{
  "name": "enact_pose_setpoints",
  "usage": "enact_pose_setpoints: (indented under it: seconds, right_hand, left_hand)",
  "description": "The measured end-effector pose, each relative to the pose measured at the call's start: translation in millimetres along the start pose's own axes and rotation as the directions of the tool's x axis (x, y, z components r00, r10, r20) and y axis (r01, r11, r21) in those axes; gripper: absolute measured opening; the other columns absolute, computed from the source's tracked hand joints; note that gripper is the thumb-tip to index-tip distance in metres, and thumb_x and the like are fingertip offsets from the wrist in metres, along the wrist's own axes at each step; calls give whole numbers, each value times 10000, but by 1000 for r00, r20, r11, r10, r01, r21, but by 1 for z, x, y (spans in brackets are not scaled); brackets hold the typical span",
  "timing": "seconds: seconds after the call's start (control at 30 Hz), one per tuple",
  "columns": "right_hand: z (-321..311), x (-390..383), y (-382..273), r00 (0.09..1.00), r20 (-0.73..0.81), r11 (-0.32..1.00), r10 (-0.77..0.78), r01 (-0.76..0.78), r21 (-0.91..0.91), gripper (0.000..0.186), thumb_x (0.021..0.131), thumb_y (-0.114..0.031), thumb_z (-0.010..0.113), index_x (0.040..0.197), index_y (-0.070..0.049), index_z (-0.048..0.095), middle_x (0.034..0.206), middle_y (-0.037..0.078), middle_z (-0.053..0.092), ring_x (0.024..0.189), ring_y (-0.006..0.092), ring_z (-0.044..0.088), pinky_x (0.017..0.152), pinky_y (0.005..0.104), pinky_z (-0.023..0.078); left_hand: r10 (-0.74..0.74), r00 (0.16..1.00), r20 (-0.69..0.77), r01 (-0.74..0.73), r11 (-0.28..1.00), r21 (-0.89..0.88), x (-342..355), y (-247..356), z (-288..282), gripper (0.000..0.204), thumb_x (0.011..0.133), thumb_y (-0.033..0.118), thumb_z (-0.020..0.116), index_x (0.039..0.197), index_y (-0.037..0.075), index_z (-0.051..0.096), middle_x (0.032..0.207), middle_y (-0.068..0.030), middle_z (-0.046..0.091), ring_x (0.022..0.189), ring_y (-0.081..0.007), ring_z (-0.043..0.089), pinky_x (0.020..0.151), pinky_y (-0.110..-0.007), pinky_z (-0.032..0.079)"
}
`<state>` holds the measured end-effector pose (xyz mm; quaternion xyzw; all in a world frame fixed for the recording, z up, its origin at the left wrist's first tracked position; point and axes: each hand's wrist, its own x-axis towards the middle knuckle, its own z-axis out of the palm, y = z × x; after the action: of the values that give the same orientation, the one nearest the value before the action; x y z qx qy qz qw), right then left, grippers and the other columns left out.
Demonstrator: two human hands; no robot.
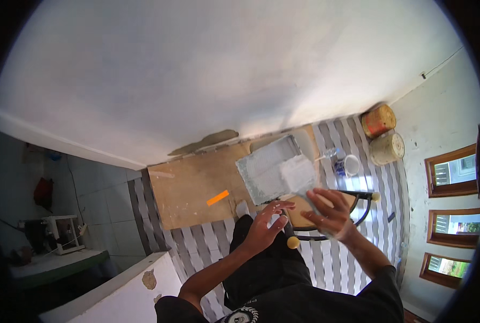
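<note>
My left hand (267,225) is raised in front of my body, fingers and thumb curved apart, with pale specks on the fingers. Nothing shows in it. To its right my right hand (330,214) has its fingers spread and bent over a black-framed stool or chair (299,215) with a tan seat and yellow end caps. Its fingertips come close to a white, squarish thing (298,173) whose kind I cannot make out; whether they touch it is unclear. Behind that, a grey, paint-smeared tray (264,161) rests on a brown board (183,194).
A white tub (351,165) and a clear plastic bottle (331,153) stand right of the tray. Two stained buckets (379,121) sit by the far right corner. A pale wall (207,81) rises ahead. On the board lies an orange strip (217,197). A low wall (127,290) is at left.
</note>
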<state>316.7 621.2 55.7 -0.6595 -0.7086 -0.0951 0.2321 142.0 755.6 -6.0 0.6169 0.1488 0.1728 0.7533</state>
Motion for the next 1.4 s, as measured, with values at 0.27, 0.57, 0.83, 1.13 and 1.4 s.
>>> enact_pose_setpoints:
  seconds: [0.27,0.57,0.83,1.13,1.4]
  right_hand:
    - [-50,-44,-54,986,-153,998,-63,60,-20,200,748,-233,726,943,-247,687,1269,48,629,1199,260,544,900,393,443]
    - [-70,-64,-78,974,-169,986,-151,162,49,173,754,-250,687,925,-219,680,1280,39,622,1201,275,539,911,422,439]
    - [-55,-51,-111,980,-112,971,-164,180,155,194,777,-221,660,967,-215,702,1310,20,604,1220,265,524,955,432,417]
    - [-3,-9,-156,983,-182,965,-2,50,257,399,746,-181,733,1143,-181,693,1371,93,553,1227,310,501,984,434,400]
    - [80,65,-230,847,266,53,461,-325,944,1040,712,-484,808,1483,-52,260,1442,171,444,1244,255,483,1030,392,358]
  left_hand:
    - [-137,989,-57,109,932,-345,-50,61,73,293,985,221,569,1145,-24,580,1109,-76,630,1013,-113,581,895,-269,456]
    - [-283,912,-297,136,891,-432,-92,81,118,250,950,250,627,1045,20,608,951,-33,668,869,-89,634,790,-229,489]
    - [-345,861,-374,131,861,-492,-121,90,91,219,958,241,606,1034,36,612,972,-49,662,893,-119,644,799,-281,550]
    - [-285,858,-427,54,877,-477,-132,80,11,212,942,207,624,1034,16,634,962,-56,678,854,-119,650,741,-272,522]
    - [-248,812,-528,104,952,-287,-133,95,-149,199,910,232,678,921,34,666,844,-20,687,767,-69,609,695,-233,451]
